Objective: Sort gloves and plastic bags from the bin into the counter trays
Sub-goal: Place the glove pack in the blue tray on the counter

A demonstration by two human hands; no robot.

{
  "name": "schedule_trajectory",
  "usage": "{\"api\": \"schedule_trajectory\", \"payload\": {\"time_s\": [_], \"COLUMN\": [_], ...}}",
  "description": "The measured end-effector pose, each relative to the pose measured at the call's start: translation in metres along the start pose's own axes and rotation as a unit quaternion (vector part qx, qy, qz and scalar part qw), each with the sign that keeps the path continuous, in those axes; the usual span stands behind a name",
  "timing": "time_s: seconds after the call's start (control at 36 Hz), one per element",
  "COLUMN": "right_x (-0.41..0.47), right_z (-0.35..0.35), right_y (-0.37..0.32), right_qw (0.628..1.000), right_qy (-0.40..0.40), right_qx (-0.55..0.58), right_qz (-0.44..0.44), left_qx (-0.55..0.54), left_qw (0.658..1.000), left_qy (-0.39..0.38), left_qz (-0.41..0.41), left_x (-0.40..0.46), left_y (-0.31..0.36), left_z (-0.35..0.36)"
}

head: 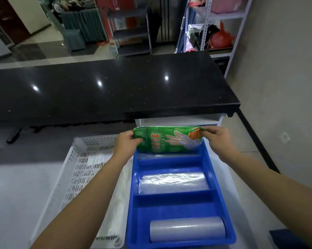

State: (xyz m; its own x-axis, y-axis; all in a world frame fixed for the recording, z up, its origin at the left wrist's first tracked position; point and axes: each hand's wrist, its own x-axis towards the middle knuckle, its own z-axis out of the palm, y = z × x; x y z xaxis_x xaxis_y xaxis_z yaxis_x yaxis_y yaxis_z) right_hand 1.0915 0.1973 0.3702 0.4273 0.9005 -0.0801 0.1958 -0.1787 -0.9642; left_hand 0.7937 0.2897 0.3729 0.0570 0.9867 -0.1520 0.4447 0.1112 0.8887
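A green glove packet (166, 140) with a printed hand is held flat over the far compartment of the blue divided tray (132, 203). My left hand (127, 141) pinches its left end and my right hand (217, 139) pinches its right end. One clear plastic bag roll (173, 182) lies in the tray's middle compartment and another roll (186, 229) lies in the nearest one. The white perforated bin (76, 169) stands to the left of the tray, partly hidden by my left forearm, with pale plastic inside.
A black stone countertop (106, 90) runs across just beyond the tray and bin. A white metal shelf rack (210, 29) with bags stands at the back right. A beige wall (286, 87) closes the right side. A dark blue object (286, 238) sits at the lower right corner.
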Motion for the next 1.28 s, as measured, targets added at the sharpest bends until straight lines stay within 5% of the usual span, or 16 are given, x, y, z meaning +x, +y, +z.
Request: {"api": "schedule_trajectory", "payload": {"time_s": [0.36,0.44,0.53,0.64,0.78,1.08,1.28], "right_x": [-0.010,-0.023,-0.030,-0.027,-0.017,-0.045,-0.112], "right_z": [0.017,0.026,0.035,0.047,0.049,0.030,0.026], "right_y": [0.004,0.008,0.021,0.036,0.034,0.012,-0.015], "right_qw": [0.998,0.986,0.933,0.855,0.827,0.845,0.878], "right_qy": [0.013,0.035,-0.013,-0.096,-0.126,-0.148,-0.182], "right_qx": [-0.055,-0.139,-0.332,-0.492,-0.535,-0.495,-0.408], "right_qz": [-0.003,-0.086,-0.141,-0.136,-0.121,-0.137,-0.169], "left_qx": [0.146,0.217,0.317,0.442,0.464,0.399,0.327], "left_qw": [0.986,0.955,0.899,0.859,0.858,0.899,0.943], "left_qy": [0.069,0.110,0.017,-0.110,-0.135,-0.121,0.021], "left_qz": [0.046,0.171,0.300,0.233,0.175,0.134,0.050], "left_x": [-0.008,-0.020,-0.032,-0.028,-0.020,-0.062,-0.166], "left_y": [-0.003,-0.002,-0.004,-0.019,-0.024,-0.011,-0.014], "left_z": [-0.004,0.005,0.024,0.054,0.066,0.037,0.011]}}
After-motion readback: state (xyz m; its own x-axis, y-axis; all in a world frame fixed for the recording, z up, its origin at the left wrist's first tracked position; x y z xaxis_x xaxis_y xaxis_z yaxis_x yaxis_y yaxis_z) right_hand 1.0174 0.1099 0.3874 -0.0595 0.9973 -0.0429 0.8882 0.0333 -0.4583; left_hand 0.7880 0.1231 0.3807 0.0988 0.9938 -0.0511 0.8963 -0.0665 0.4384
